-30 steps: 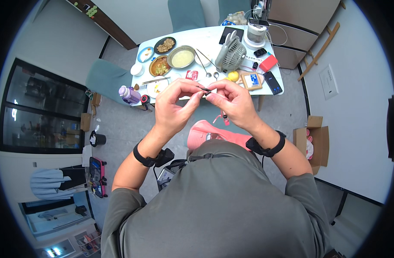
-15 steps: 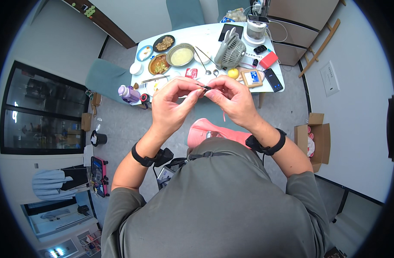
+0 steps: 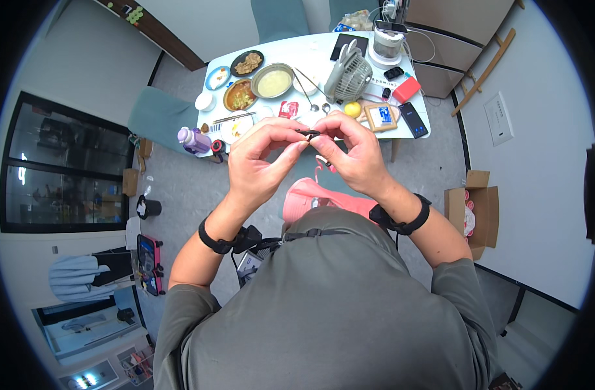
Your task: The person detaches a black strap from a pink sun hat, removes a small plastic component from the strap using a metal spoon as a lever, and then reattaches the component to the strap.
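Head view looks straight down on two raised hands meeting above the near edge of a white table [image 3: 401,62]. The left hand [image 3: 261,162] and right hand [image 3: 352,156] both pinch a small, thin dark object [image 3: 308,134] between thumb and fingertips; it is too small to tell its material. Each wrist wears a black band. Below the hands sits a pink, smooth-looking piece [image 3: 317,195], partly hidden by the grey shirt. On the table, a round metal bowl [image 3: 274,81] of pale soup stands toward the left edge beside shallow dishes of food; a grey desk fan [image 3: 347,75] with a ribbed circular grille stands mid-table; a dark flat phone [image 3: 413,119] lies at the near right corner.
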Available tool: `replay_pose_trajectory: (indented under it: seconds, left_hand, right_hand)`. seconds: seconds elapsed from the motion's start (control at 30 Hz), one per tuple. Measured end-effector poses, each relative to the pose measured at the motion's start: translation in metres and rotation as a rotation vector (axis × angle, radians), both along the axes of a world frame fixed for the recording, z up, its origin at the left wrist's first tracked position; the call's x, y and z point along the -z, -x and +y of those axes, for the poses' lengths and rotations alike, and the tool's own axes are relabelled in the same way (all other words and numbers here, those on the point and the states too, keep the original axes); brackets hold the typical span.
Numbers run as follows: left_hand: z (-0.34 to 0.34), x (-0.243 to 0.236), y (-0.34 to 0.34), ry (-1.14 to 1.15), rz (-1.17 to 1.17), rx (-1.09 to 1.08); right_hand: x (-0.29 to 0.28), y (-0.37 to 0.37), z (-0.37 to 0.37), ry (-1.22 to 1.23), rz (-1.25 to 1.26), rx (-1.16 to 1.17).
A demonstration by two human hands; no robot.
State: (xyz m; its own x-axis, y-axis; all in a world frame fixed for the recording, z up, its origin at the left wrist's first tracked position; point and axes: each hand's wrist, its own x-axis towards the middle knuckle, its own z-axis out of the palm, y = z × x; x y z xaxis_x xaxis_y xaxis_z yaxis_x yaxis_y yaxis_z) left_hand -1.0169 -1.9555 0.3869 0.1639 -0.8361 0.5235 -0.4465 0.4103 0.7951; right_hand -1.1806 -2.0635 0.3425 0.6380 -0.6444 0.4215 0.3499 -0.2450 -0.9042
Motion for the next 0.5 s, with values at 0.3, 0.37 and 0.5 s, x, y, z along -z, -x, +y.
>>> replay_pose_trajectory:
  seconds: [0.3, 0.37, 0.5]
  left_hand:
    - [0.0048, -0.0030, 0.0030, -0.026, 0.039, 0.033]
    - [0.0053, -0.0043, 0.0040, -0.024, 0.031, 0.033]
    - [0.0065, -0.0033, 0.0050, 0.012, 0.092, 0.044]
  right_hand:
    - [-0.0043, 0.0007, 0.0018, 0.150, -0.028, 0.073]
    - [-0.0049, 0.0008, 0.0037, 0.144, -0.037, 0.075]
    - [-0.0047, 0.0013, 0.0041, 0.185, -0.043, 0.093]
